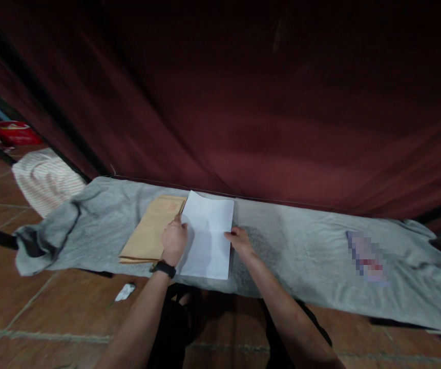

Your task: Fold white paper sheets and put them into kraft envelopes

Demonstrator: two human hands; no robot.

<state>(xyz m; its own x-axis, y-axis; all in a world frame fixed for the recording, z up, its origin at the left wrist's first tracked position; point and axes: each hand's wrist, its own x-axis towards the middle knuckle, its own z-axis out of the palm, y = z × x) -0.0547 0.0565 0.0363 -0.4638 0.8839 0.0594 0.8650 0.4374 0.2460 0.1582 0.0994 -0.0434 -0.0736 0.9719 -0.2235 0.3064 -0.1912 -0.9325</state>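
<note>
White paper (pixel 208 241) lies on the grey cloth in front of me, taller than wide, with its top left corner a little raised. My left hand (pixel 174 241), with a black band on the wrist, is closed at the paper's left edge, its thumb over the sheet. At the right edge my right hand (pixel 240 241) pinches the paper between thumb and fingers. Brown envelopes (pixel 151 230), apparently stacked, lie just left of the paper, partly behind my left hand. Whether the paper is one sheet or more I cannot tell.
A grey cloth (pixel 293 246) covers the long low bench. A blurred-out item (pixel 368 259) lies on its right part. Behind hangs a dark red curtain (pixel 266 143). A striped cloth (pixel 47 179) is at the left; a crumpled white scrap (pixel 125 291) lies on the tiled floor.
</note>
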